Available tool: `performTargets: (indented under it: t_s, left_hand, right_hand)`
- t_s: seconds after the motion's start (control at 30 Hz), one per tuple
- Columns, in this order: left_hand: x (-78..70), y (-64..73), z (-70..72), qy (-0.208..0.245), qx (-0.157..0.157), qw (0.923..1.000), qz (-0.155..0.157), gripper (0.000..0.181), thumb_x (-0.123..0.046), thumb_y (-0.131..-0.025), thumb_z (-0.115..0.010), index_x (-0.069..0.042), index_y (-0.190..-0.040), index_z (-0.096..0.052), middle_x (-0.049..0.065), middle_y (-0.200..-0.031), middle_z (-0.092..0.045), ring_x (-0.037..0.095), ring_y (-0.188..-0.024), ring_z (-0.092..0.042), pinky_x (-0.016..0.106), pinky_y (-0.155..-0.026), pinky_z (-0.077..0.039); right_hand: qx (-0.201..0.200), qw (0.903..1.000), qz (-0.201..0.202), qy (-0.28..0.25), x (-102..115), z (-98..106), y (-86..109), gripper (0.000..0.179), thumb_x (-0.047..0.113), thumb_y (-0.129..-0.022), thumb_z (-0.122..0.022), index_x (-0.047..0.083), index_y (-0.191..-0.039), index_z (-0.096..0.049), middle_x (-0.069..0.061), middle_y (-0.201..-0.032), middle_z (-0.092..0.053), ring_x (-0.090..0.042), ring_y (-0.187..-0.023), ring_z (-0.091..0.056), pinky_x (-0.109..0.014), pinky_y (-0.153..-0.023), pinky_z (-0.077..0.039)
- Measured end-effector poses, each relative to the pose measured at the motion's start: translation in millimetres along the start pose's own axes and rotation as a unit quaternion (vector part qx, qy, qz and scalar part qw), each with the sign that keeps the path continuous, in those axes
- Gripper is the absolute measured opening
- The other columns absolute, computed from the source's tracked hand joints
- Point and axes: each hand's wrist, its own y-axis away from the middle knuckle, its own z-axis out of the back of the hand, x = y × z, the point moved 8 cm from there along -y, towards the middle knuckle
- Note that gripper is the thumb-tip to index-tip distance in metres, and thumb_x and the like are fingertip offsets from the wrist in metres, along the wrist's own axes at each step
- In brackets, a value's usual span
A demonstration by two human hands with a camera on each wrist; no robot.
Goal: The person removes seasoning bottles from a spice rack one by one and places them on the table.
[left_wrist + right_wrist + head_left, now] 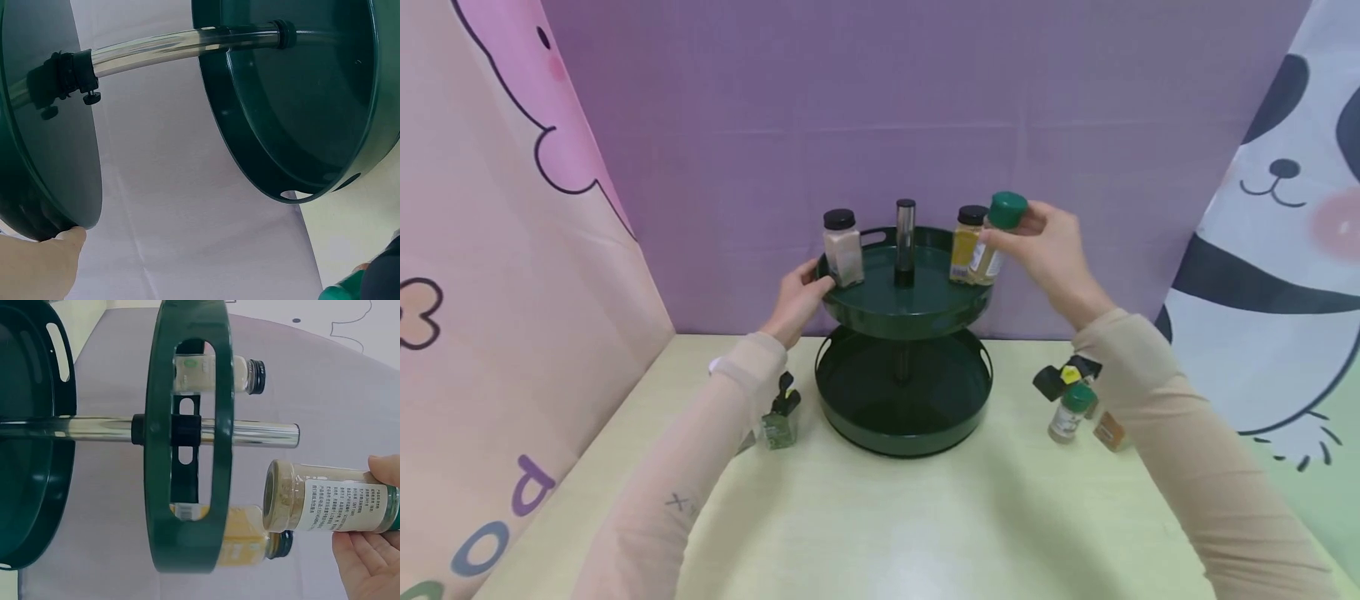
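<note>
My right hand (1056, 254) grips a clear spice jar (344, 497) by its green-lidded end. The jar's base is over the right side of the upper tray, apart from the tray's rim in the right wrist view. My left hand (797, 300) holds the left rim of the upper tray (910, 323), part of a dark green two-tier stand. On that tray, a black-capped jar of pale powder (844, 254) stands at the left, close to my left thumb. A black-capped jar with yellow contents (964, 246) stands at the right, partly behind the held jar.
A metal post (906, 237) rises through both tiers; the lower tray (898, 446) rests on the table. A jar with green contents (780, 429) stands left of the stand. To the right are a green-lidded jar (1066, 419) and an orange-brown container (1108, 432) beside my sleeve.
</note>
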Motion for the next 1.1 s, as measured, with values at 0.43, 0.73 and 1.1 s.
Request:
performTargets:
  t_s: [0.43,0.73,1.1]
  left_hand:
    - [1.2,-0.5,3.4,0.003,-0.004,1.0000,-0.006,0.060,-0.011,-0.090,-0.047,-0.005,-0.145,-0.024,0.013,-0.145,-0.036,0.021,-0.130,-0.037,0.036,-0.108,-0.033]
    - [2.1,-0.7,0.5,0.000,0.000,1.0000,-0.001,0.060,-0.013,-0.091,-0.047,-0.006,-0.145,-0.024,0.012,-0.145,-0.034,0.021,-0.132,-0.035,0.036,-0.108,-0.032]
    - [3.2,-1.3,2.1,0.003,-0.001,1.0000,-0.001,0.060,-0.013,-0.090,-0.047,-0.007,-0.145,-0.024,0.011,-0.145,-0.035,0.020,-0.130,-0.037,0.036,-0.108,-0.033]
  right_hand:
    - [0.003,1.0000,-0.003,0.002,-6,18,12.4,0.052,0.035,-0.073,-0.075,0.015,-0.119,-0.057,0.007,-0.108,-0.067,-0.010,-0.103,-0.059,-0.052,-0.106,-0.028]
    - [0.002,0.9995,-0.007,0.030,-26,26,22.0,0.055,0.038,-0.073,-0.074,0.015,-0.120,-0.056,0.010,-0.104,-0.067,-0.007,-0.100,-0.058,-0.054,-0.106,-0.028]
    - [0.012,0.9979,-0.011,0.063,-53,28,31.8,0.058,0.045,-0.074,-0.072,0.012,-0.119,-0.056,0.015,-0.097,-0.065,-0.004,-0.094,-0.057,-0.053,-0.101,-0.034]
